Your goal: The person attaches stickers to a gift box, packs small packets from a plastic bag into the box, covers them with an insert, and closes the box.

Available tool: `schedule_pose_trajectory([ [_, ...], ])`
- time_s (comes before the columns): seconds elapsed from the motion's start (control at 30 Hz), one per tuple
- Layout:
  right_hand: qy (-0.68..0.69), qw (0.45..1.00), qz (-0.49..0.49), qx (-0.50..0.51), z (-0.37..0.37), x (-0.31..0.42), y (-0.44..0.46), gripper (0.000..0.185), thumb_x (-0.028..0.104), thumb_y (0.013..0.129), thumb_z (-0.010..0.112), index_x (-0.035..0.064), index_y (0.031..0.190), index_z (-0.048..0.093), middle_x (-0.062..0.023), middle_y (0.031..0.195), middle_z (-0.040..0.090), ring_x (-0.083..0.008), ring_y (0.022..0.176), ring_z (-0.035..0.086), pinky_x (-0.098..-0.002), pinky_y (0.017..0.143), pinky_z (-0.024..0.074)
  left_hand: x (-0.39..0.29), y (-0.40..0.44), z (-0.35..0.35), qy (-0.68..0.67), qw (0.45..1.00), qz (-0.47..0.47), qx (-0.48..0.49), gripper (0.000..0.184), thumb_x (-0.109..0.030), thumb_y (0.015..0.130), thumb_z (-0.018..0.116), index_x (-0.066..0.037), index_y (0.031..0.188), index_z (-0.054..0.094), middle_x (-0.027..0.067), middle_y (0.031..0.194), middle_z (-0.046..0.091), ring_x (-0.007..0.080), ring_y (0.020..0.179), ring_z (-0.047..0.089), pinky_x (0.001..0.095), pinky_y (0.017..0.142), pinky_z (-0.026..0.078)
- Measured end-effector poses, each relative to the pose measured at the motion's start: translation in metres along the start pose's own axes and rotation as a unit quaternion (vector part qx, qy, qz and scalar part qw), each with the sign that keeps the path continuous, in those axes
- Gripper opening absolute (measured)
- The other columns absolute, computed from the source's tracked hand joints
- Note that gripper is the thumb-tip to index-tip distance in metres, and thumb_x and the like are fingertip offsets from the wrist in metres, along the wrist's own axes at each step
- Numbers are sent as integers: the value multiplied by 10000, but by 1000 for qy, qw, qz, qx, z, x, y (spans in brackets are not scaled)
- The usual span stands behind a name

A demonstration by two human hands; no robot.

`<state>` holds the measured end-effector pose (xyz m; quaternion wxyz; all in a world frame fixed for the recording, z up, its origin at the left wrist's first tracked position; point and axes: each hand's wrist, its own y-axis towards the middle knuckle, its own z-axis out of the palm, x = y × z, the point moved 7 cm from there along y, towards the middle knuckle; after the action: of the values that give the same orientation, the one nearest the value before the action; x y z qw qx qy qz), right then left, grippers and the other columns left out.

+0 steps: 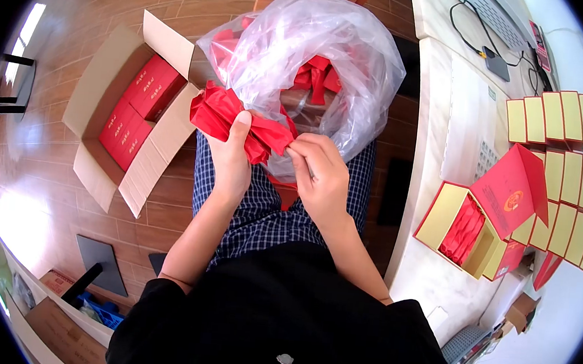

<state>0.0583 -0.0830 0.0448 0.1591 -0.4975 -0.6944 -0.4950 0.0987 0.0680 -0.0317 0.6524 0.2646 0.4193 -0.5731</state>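
Note:
A bunch of crinkled red packets point(218, 112) is gripped in my left hand point(227, 159), the thumb pressed over the top. My right hand point(319, 177) pinches the right-hand end of the bunch between thumb and fingers. Just beyond both hands, a large clear plastic bag point(268, 48) stands with its mouth open. More red packets point(318, 77) lie inside it. To the right on the table, an open red gift box point(510, 184) with a yellow interior holds several similar red packets point(464, 232) in one compartment.
An open cardboard carton point(147, 169) with red boxes point(130, 123) inside stands on the floor at left. Several yellow-and-red boxes point(553, 163) stand in rows on the table point(426, 110) at right. A laptop point(496, 20) and a cabled black device point(496, 63) sit farther back.

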Motion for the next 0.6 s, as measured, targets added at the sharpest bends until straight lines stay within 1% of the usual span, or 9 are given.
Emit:
schedule_pose_trajectory([
  [0.07,37,999,34,1,2,-4,0,137,5,816,653,-29,939,605,-138,862,591,-304,736,596,-359,661,499,-2,2,-2,16,1000,2,-14,347,-178,938,547,-47,1218,389,86,1071,517,191,961,571,349,804,525],
  [0.13,47,984,172,-23,3,-18,-7,207,174,876,640,-19,915,576,-141,791,582,-317,694,594,-381,627,493,-5,-1,-3,-6,1000,19,-23,366,-194,941,558,-52,1232,388,91,1070,527,190,961,571,344,808,522],
  [0.17,45,983,174,-26,1,-18,-9,207,174,876,640,-19,915,576,-141,791,582,-317,694,594,-381,627,493,-3,-3,-2,-5,1000,16,-19,366,-194,941,558,-52,1232,388,91,1070,527,190,961,571,344,808,522],
  [0.23,-52,969,229,75,12,-26,-15,322,308,876,636,4,847,536,-138,721,579,-335,644,596,-416,585,481,-1,-7,-6,22,998,38,-35,386,-189,935,573,-56,1246,386,88,1069,535,192,963,572,341,824,511],
  [0.27,-89,976,184,78,14,-20,-9,360,343,867,639,26,771,498,-130,675,577,-336,611,597,-421,538,468,-2,-12,0,-3,998,53,-37,397,-172,928,584,-55,1250,385,90,1062,530,187,972,565,337,838,499],
  [0.3,-90,976,185,76,15,-20,-7,360,343,867,639,26,771,498,-130,675,577,-336,611,597,-421,538,468,-2,-15,3,-3,998,52,-35,397,-172,928,584,-55,1250,385,90,1062,530,187,972,565,337,838,499],
  [0.37,-136,980,118,88,18,-9,0,355,336,872,631,16,777,510,-135,677,573,-324,614,603,-405,525,475,-7,-17,6,1,996,82,-40,400,-159,923,592,-50,1247,384,88,1069,517,182,984,557,337,850,494],
  [0.4,-148,981,92,82,18,-4,3,311,290,880,614,18,771,508,-137,672,567,-313,593,600,-394,507,476,-5,-15,4,12,996,83,-37,408,-149,925,585,-46,1258,373,84,1091,500,176,996,548,337,854,494],
  [0.6,-141,983,58,106,26,-5,0,189,156,877,562,33,741,518,-123,639,568,-313,551,582,-406,495,463,-2,-11,1,87,992,88,-9,511,-125,911,596,-32,1330,318,100,1153,473,218,1034,553,357,863,508],
])
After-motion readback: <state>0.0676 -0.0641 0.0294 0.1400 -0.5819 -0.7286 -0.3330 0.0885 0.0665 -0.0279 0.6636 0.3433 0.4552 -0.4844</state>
